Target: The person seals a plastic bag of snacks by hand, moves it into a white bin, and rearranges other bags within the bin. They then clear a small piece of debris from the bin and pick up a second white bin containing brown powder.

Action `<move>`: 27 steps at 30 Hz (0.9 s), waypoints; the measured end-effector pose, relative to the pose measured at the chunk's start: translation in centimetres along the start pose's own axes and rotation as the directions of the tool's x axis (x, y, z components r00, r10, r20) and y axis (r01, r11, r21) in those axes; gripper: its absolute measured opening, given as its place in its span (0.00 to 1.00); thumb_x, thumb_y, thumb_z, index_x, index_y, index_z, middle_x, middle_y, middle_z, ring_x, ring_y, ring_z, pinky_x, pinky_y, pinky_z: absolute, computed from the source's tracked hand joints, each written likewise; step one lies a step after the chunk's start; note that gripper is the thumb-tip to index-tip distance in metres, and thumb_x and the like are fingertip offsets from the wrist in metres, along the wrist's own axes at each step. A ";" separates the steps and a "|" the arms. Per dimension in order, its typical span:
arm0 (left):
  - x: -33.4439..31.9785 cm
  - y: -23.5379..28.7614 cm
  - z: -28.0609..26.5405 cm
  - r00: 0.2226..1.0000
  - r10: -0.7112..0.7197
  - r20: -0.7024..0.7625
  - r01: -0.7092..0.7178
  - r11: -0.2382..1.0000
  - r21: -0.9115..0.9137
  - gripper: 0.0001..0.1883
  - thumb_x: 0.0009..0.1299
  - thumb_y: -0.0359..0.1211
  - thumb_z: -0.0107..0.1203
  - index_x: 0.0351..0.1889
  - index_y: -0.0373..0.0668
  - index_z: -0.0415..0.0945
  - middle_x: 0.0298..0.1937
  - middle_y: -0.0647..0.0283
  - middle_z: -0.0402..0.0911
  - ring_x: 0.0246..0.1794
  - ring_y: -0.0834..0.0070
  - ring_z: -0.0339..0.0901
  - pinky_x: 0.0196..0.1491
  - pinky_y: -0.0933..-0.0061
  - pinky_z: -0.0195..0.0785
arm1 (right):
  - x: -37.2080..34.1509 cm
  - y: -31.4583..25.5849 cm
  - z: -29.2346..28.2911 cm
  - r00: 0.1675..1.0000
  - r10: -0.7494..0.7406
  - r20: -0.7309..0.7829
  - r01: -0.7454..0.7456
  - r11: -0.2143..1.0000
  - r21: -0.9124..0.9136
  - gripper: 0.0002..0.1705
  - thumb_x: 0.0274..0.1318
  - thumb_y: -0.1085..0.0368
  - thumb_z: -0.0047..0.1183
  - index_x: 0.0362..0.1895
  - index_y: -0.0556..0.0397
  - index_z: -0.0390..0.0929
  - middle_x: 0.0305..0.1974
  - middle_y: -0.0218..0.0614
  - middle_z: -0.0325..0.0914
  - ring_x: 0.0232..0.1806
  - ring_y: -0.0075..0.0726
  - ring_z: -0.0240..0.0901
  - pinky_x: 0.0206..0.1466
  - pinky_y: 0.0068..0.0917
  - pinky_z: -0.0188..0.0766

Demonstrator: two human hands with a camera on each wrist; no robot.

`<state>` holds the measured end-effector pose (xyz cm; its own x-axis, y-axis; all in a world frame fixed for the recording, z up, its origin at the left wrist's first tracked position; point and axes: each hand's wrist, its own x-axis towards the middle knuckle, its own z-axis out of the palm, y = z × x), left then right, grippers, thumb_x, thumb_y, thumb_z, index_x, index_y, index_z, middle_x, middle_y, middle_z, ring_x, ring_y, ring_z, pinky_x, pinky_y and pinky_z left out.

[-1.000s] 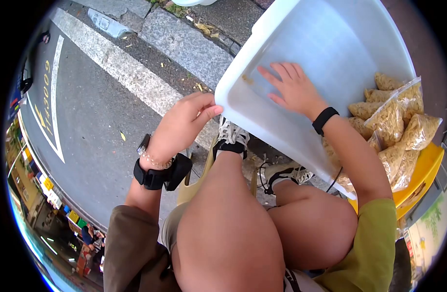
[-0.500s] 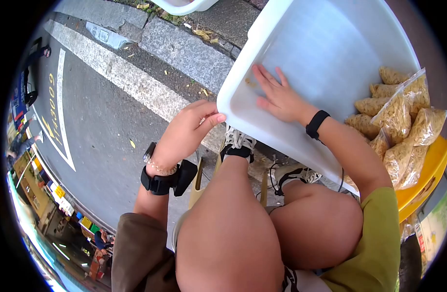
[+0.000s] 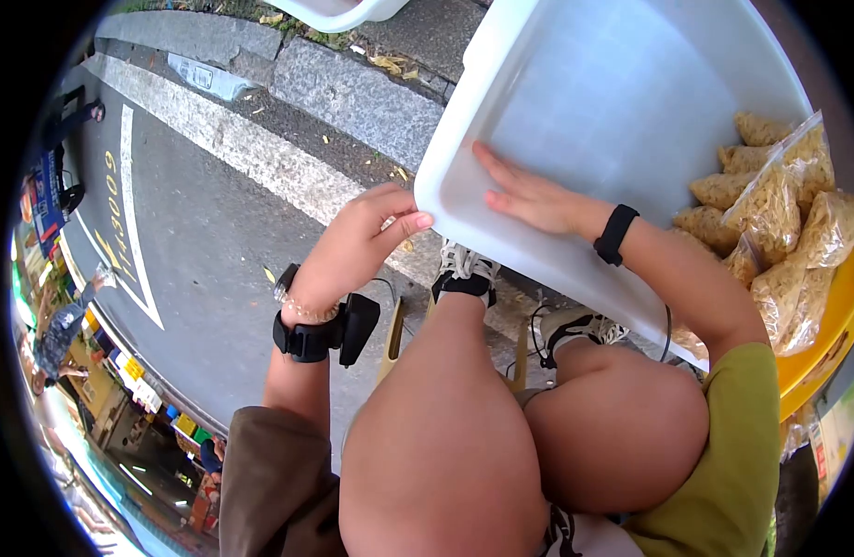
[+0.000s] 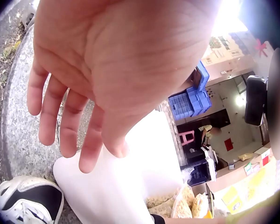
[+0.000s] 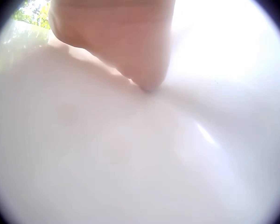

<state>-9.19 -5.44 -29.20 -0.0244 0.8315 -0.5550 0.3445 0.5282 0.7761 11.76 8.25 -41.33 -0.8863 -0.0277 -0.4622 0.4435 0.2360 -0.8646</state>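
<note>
In the head view, my left hand [image 3: 366, 237] holds the near-left corner of a large white plastic tub [image 3: 445, 158] at its rim, thumb tip over the edge. The left wrist view shows the fingers [image 4: 72, 126] hanging long beside the tub's pale outer wall [image 4: 100, 191]. My right hand [image 3: 534, 201] lies inside the tub, fingers straight and pointing to the same corner, with no object visible in it. Close up in the right wrist view, the heel of this hand [image 5: 126, 51] meets the white surface.
Clear bags of tan shredded food [image 3: 770, 223] are heaped at the tub's right side, beside a yellow crate [image 3: 821, 357]. A stone curb [image 3: 352, 102] and painted road [image 3: 213, 209] lie left. My knees [image 3: 445, 418] are below; another white tub [image 3: 338, 14] stands at the top.
My right hand has slid toward the tub's near wall, its spread fingers drawing closer together. My left hand has stayed at the corner. The head view has shifted slightly.
</note>
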 end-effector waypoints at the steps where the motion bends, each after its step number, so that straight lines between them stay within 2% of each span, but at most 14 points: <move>1: 0.1 0.1 -0.2 1.000 0.009 0.017 -0.009 1.000 0.017 0.13 0.71 0.37 0.54 0.43 0.35 0.78 0.35 0.55 0.76 0.37 0.62 0.73 0.44 0.67 0.65 | 0.2 0.1 0.0 1.000 0.010 -0.002 -0.009 0.985 0.170 0.45 0.69 0.44 0.30 0.72 0.65 0.31 0.75 0.54 0.32 0.78 0.44 0.28 0.77 0.32 0.29; 2: 0.1 0.2 -0.3 0.999 0.016 0.034 -0.017 0.999 0.033 0.13 0.70 0.37 0.54 0.42 0.35 0.78 0.35 0.55 0.75 0.37 0.62 0.72 0.44 0.67 0.65 | 0.4 0.2 0.0 1.000 0.019 0.000 -0.018 0.942 0.335 0.43 0.69 0.47 0.32 0.73 0.64 0.33 0.76 0.50 0.32 0.78 0.41 0.28 0.76 0.30 0.29; 3: 0.2 0.2 -0.3 0.999 0.016 0.033 -0.018 0.999 0.036 0.13 0.70 0.37 0.54 0.42 0.35 0.78 0.35 0.55 0.75 0.37 0.62 0.72 0.44 0.67 0.65 | 0.5 0.6 -0.1 1.000 0.016 -0.002 -0.015 0.942 0.335 0.43 0.69 0.47 0.32 0.73 0.64 0.33 0.76 0.50 0.32 0.78 0.41 0.28 0.76 0.30 0.29; 5: 0.2 0.3 -0.4 0.999 0.027 0.037 -0.027 1.000 0.005 0.13 0.70 0.37 0.55 0.42 0.35 0.78 0.34 0.56 0.75 0.37 0.63 0.72 0.43 0.67 0.65 | 0.8 1.2 -0.4 1.000 -0.006 -0.005 0.008 0.769 0.639 0.41 0.67 0.52 0.37 0.72 0.66 0.36 0.74 0.51 0.39 0.77 0.40 0.36 0.75 0.28 0.38; 8: 0.1 0.3 -0.3 1.000 0.015 0.019 -0.015 1.000 0.007 0.13 0.70 0.37 0.56 0.41 0.35 0.78 0.34 0.57 0.75 0.37 0.64 0.72 0.44 0.67 0.65 | 0.1 -0.9 -2.0 0.995 -0.050 0.092 -0.046 0.576 0.816 0.38 0.66 0.59 0.34 0.73 0.63 0.38 0.75 0.43 0.40 0.76 0.35 0.39 0.75 0.30 0.37; 9: 0.0 0.2 -0.1 1.000 0.016 0.013 -0.016 1.000 0.008 0.13 0.70 0.37 0.56 0.41 0.35 0.78 0.34 0.57 0.75 0.37 0.64 0.72 0.44 0.67 0.65 | 0.1 -1.0 -2.0 0.994 -0.054 0.093 -0.045 0.580 0.813 0.38 0.66 0.59 0.34 0.73 0.63 0.38 0.75 0.43 0.40 0.76 0.35 0.39 0.75 0.30 0.37; 11: -0.2 -0.1 0.3 0.999 0.013 -0.032 -0.015 0.998 -0.053 0.13 0.70 0.37 0.56 0.42 0.35 0.78 0.35 0.58 0.75 0.37 0.66 0.72 0.43 0.69 0.65 | 0.0 -1.2 -1.8 0.991 -0.069 0.111 -0.077 0.378 0.923 0.37 0.64 0.61 0.34 0.73 0.63 0.40 0.75 0.43 0.43 0.75 0.35 0.44 0.75 0.30 0.42; 12: -0.3 -0.2 0.5 0.999 0.014 -0.039 -0.016 0.998 -0.053 0.13 0.70 0.37 0.56 0.42 0.35 0.78 0.35 0.58 0.75 0.37 0.66 0.72 0.43 0.69 0.65 | -0.2 -2.0 -2.0 0.991 -0.073 0.114 -0.078 0.384 0.920 0.37 0.64 0.61 0.34 0.73 0.63 0.40 0.75 0.43 0.43 0.75 0.35 0.44 0.75 0.30 0.42; 14: -0.6 -0.3 0.9 0.996 -0.035 -0.087 0.026 0.995 -0.101 0.12 0.70 0.36 0.56 0.42 0.36 0.78 0.34 0.60 0.76 0.37 0.69 0.72 0.43 0.71 0.65 | -1.0 -3.5 -2.4 0.989 0.025 0.148 -0.150 0.187 0.971 0.37 0.62 0.64 0.33 0.73 0.63 0.42 0.74 0.45 0.46 0.74 0.36 0.47 0.74 0.31 0.45; 18: -1.1 -0.8 1.7 0.987 -0.028 -0.156 0.007 0.991 -0.132 0.11 0.71 0.35 0.55 0.42 0.36 0.78 0.36 0.62 0.77 0.38 0.74 0.72 0.43 0.73 0.64 | -2.0 -3.9 -2.0 0.991 -0.079 0.112 -0.077 0.352 0.933 0.36 0.60 0.65 0.32 0.72 0.66 0.43 0.72 0.48 0.49 0.74 0.38 0.48 0.75 0.32 0.43; 20: -1.8 -2.0 1.5 0.963 -0.082 -0.256 0.010 0.962 -0.273 0.11 0.73 0.34 0.52 0.42 0.36 0.78 0.38 0.63 0.78 0.39 0.77 0.73 0.45 0.75 0.65 | -3.0 -6.7 -2.5 0.994 -0.085 0.069 -0.027 0.416 0.909 0.37 0.59 0.65 0.32 0.70 0.69 0.44 0.71 0.51 0.50 0.74 0.41 0.48 0.75 0.34 0.42; 22: -3.1 -2.7 -0.4 0.875 -0.184 -0.448 -0.008 0.920 -0.393 0.15 0.77 0.37 0.44 0.41 0.37 0.79 0.39 0.66 0.80 0.40 0.81 0.74 0.48 0.77 0.66 | -4.1 -9.6 -3.0 0.994 -0.111 0.020 0.023 0.374 0.927 0.37 0.57 0.64 0.32 0.70 0.70 0.45 0.71 0.53 0.50 0.74 0.43 0.48 0.75 0.35 0.42; 24: -5.0 -3.6 -2.9 0.691 -0.254 -0.677 -0.072 0.907 -0.414 0.17 0.78 0.40 0.42 0.42 0.40 0.79 0.39 0.66 0.81 0.42 0.80 0.75 0.48 0.76 0.67 | -4.7 -11.5 -3.0 0.990 -0.137 -0.025 0.068 0.323 0.944 0.38 0.56 0.63 0.33 0.70 0.71 0.45 0.71 0.54 0.50 0.74 0.44 0.48 0.76 0.37 0.41; 27: -8.4 -4.6 -6.7 0.512 -0.208 -0.834 -0.137 0.938 -0.318 0.17 0.78 0.40 0.41 0.42 0.40 0.78 0.40 0.65 0.80 0.43 0.79 0.76 0.49 0.74 0.66 | -4.9 -13.2 -3.3 1.000 -0.029 0.010 -0.001 0.309 0.951 0.38 0.56 0.61 0.32 0.69 0.71 0.47 0.70 0.55 0.52 0.74 0.47 0.48 0.75 0.38 0.42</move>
<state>-16.86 -13.67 -26.14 -0.8665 0.4593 -0.1956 0.0284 0.4365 0.8992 9.83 8.47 -27.04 -0.8973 -0.0446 -0.4392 0.2646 -0.8508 -0.4541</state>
